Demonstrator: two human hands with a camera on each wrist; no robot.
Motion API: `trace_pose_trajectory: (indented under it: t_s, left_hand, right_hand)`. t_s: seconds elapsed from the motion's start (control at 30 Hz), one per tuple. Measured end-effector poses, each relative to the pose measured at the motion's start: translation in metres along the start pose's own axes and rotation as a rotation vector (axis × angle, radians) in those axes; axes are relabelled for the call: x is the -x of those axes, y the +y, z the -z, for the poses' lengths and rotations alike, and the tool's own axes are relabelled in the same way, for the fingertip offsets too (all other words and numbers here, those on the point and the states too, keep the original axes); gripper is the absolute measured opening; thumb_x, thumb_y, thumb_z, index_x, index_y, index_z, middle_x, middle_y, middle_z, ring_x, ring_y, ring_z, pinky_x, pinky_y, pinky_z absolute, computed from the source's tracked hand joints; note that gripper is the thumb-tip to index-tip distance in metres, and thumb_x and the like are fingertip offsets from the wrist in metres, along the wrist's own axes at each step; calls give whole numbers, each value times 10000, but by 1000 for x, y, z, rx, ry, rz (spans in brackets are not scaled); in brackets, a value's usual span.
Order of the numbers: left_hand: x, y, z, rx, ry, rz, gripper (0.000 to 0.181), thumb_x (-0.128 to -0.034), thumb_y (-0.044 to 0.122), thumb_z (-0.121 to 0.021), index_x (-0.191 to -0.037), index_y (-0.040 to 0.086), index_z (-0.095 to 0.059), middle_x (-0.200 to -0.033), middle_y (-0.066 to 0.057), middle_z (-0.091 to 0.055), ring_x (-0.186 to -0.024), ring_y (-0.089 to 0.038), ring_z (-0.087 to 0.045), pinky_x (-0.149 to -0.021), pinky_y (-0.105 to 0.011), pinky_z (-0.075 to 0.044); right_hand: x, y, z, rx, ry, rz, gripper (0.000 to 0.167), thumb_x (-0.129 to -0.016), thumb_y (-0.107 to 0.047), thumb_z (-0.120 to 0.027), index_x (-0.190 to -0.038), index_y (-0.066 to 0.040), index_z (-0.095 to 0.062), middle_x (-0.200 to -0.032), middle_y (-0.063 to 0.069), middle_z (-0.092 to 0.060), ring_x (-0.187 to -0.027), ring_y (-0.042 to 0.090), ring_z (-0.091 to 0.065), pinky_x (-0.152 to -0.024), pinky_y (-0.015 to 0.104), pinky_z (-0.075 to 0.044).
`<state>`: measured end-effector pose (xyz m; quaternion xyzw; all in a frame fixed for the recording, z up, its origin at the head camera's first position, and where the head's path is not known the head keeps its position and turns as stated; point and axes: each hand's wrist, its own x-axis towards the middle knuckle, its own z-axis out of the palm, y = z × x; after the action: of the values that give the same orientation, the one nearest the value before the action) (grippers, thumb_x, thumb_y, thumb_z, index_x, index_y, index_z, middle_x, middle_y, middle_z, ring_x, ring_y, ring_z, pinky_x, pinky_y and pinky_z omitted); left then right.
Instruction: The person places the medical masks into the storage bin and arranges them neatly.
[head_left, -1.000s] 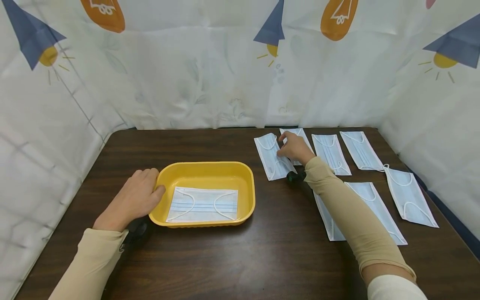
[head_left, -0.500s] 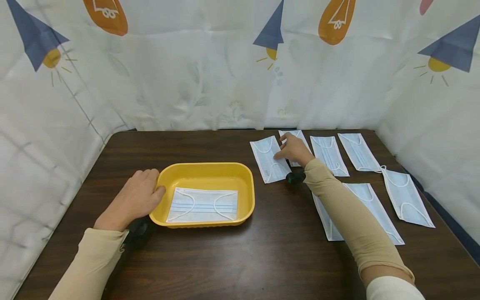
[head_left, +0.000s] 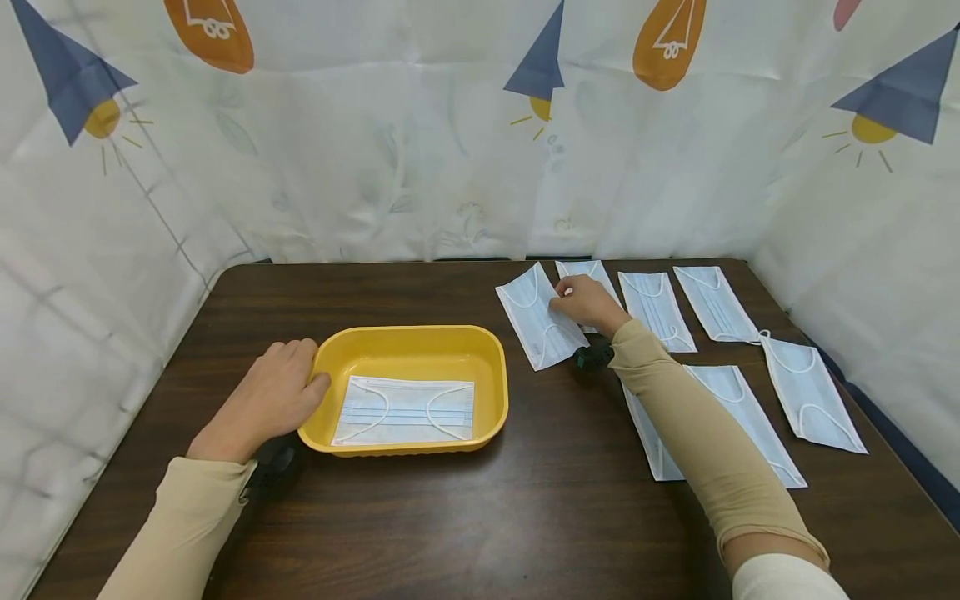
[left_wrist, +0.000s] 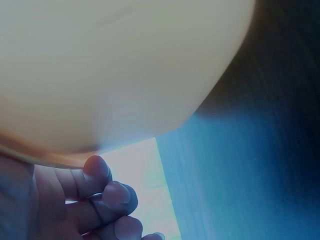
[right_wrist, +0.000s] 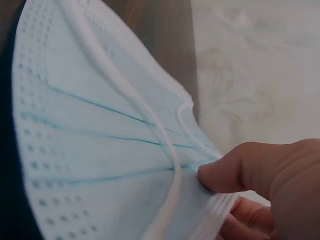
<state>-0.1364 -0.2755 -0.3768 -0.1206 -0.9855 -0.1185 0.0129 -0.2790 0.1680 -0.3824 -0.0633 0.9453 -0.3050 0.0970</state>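
Observation:
My right hand (head_left: pixel 592 302) pinches the right edge of a pale blue face mask (head_left: pixel 534 312) near the table's back edge. In the right wrist view the thumb (right_wrist: pixel 225 172) presses on the mask's face, with other fingers behind it; the mask bows and its white ear loops show. My left hand (head_left: pixel 272 392) grips the left rim of a yellow plastic tray (head_left: pixel 420 337). Curled fingertips (left_wrist: pixel 117 195) show at that rim in the left wrist view. One face mask (head_left: pixel 408 408) lies flat in the tray, ear loops upward.
Several more face masks lie at the right of the dark wooden table (head_left: pixel 480 533), among them one mask (head_left: pixel 812 392) near the right edge. My right forearm hides part of the nearer ones. A printed white curtain (head_left: pixel 420 167) stands behind the table.
The mask at my right hand has shifted a little left, and its far edge now lifts and bends. My left hand and the yellow tray stay in place.

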Motion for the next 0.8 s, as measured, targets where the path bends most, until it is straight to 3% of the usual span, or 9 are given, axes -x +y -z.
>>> trace_pose_trajectory:
  t_s: [0.13, 0.27, 0.33, 0.43, 0.5, 0.53, 0.6, 0.7, 0.8]
  left_hand:
    - [0, 0, 0, 4, -9, 9, 207, -960, 185, -517, -989, -19, -539, -773, -80, -507, -810, -281, -481, -704, -355, -359]
    - [1, -1, -1, 5, -21, 18, 220, -964, 185, -512, -1012, -28, -538, -783, -86, -513, -816, -284, -483, -708, -357, -360]
    - [1, 0, -1, 7, -26, 20, 225, -965, 185, -509, -1017, -32, -537, -786, -89, -516, -817, -286, -481, -709, -359, -359]
    - [1, 0, 0, 8, -31, 24, 232, -968, 188, -509, -1028, -34, -536, -794, -92, -520, -820, -287, -480, -709, -360, -360]
    - [1, 0, 0, 9, -33, 25, 234, -969, 190, -508, -1032, -34, -535, -795, -92, -521, -821, -287, -482, -709, -359, -361]
    - [1, 0, 0, 9, -33, 25, 233, -969, 190, -509, -1029, -33, -535, -793, -91, -521, -820, -286, -482, -707, -357, -362]
    - [1, 0, 1, 10, -31, 24, 226, -968, 190, -509, -1019, -29, -534, -788, -89, -518, -817, -285, -483, -702, -354, -362]
    - [1, -1, 1, 11, -29, 21, 216, -968, 188, -508, -1006, -24, -532, -784, -89, -515, -812, -284, -482, -696, -350, -360]
    - [1, -1, 1, 12, -32, 25, 222, -971, 191, -509, -1018, -25, -534, -792, -90, -517, -817, -285, -479, -700, -351, -355]
  right_hand:
    - [-1, 3, -1, -76, -42, -3, 242, -961, -209, -494, -1085, -14, -567, -798, 36, -425, -625, 128, -383, -599, 289, -364]
    - [2, 6, -3, -119, -76, -27, 332, -983, -219, -497, -1211, 21, -531, -925, 60, -462, -722, 147, -417, -675, 298, -382]
    - [2, 8, -4, -145, -85, -29, 273, -975, -209, -504, -1123, 14, -559, -911, 48, -480, -734, 145, -428, -676, 286, -389]
    - [2, 10, -7, -251, -112, -38, 154, -966, -164, -490, -890, -32, -512, -752, 2, -440, -647, 131, -400, -614, 271, -376]
    - [2, 11, -9, -332, -135, -51, 149, -967, -135, -467, -859, -36, -491, -731, 9, -455, -636, 129, -429, -608, 270, -407]
    - [2, 11, -9, -350, -142, -54, 150, -972, -130, -458, -906, -11, -521, -776, 41, -504, -673, 147, -464, -636, 281, -433]
    - [2, 12, -10, -368, -141, -61, 279, -979, -120, -449, -1151, 57, -582, -1065, 152, -624, -894, 198, -561, -793, 319, -503]
    - [1, 12, -12, -392, -139, -72, 575, -977, -98, -436, -1520, 84, -384, -1522, 242, -440, -1231, 271, -494, -1040, 394, -460]
    - [0, 12, -15, -461, -142, -98, 643, -963, -63, -417, -1580, 66, -287, -1569, 272, -366, -1255, 309, -478, -1079, 430, -436]
